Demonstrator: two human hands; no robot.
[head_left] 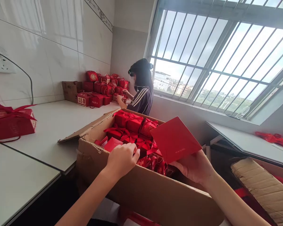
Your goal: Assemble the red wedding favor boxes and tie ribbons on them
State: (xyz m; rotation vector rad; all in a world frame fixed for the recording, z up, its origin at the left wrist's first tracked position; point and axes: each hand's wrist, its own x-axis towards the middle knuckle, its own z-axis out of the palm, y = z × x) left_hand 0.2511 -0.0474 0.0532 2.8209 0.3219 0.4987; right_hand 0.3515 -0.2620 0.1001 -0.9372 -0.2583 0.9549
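Observation:
A large cardboard box [160, 188] stands open in front of me, packed with red gift boxes [134, 122] tied with red ribbons. My right hand [198, 169] grips a red gift box [176, 139] from below, tilted above the carton's right side; a flat face with small pale lettering shows. Over the carton's front left rim is my left hand [122, 158], its fingers curled. Whatever its fingers may hold is hidden. Just behind it a plain red box face [112, 144] shows inside the carton.
A person [141, 91] works at the far end of the white table [61, 122], beside piled red gift boxes [106, 88]. One ribboned box [14, 122] sits at the left. A barred window [214, 59] is behind; cardboard [261, 185] and another tabletop [245, 141] lie right.

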